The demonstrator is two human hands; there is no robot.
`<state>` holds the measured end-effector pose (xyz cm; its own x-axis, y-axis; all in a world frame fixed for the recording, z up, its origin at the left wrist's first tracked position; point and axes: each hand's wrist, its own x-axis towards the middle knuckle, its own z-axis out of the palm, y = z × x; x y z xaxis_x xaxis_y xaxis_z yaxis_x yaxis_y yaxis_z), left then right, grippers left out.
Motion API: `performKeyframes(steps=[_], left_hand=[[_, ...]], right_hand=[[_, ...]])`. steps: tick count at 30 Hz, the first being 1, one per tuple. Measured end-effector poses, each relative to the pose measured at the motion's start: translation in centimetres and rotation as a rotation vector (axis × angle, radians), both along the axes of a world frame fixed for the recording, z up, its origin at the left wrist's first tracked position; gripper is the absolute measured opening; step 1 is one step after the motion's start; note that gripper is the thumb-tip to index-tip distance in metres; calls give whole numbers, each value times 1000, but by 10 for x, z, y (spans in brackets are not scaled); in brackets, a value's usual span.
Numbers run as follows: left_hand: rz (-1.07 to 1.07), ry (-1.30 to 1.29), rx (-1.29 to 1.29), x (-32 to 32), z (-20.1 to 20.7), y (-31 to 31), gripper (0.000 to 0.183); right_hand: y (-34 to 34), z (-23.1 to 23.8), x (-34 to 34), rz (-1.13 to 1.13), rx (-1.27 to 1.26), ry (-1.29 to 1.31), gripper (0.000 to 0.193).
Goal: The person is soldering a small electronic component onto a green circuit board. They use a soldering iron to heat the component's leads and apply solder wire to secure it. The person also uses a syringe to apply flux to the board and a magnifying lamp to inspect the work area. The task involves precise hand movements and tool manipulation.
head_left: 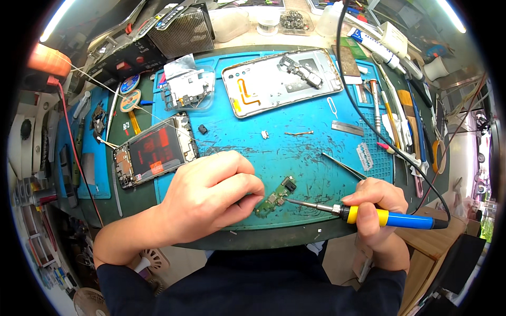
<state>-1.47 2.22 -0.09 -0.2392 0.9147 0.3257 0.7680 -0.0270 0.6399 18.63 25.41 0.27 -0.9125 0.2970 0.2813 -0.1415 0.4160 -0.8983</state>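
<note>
My right hand (pixel 375 208) is closed around the yellow and blue handle of a soldering iron (pixel 408 220). The iron's tip points left and meets or nearly meets a small green circuit board (pixel 275 199) near the mat's front edge. My left hand (pixel 213 192) lies just left of that board, its fingers curled and pinched close to the board's edge; what they hold, if anything, is hidden. A thin pale wire (pixel 168 125) runs from the upper left toward this hand. Tweezers (pixel 343 166) rest on the mat, their rear end reaching my right hand.
An opened phone (pixel 155 150) lies left on the blue mat (pixel 295 152). Behind are a phone back housing (pixel 263 95) and a clear box of parts (pixel 190 92). The iron's black cable (pixel 363 116) loops along the right, beside brushes and hand tools (pixel 403 113).
</note>
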Motion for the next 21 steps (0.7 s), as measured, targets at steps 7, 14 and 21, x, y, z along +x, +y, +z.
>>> performKeyframes(steps=[7, 14, 21], left_hand=[[15, 23, 23, 1, -1, 0, 25], [13, 43, 18, 1, 0, 0, 25], [3, 57, 24, 1, -1, 0, 26]], right_hand=[[2, -1, -1, 14, 49, 7, 8], [1, -1, -3, 25, 48, 24, 7], [2, -2, -2, 39, 57, 40, 7]])
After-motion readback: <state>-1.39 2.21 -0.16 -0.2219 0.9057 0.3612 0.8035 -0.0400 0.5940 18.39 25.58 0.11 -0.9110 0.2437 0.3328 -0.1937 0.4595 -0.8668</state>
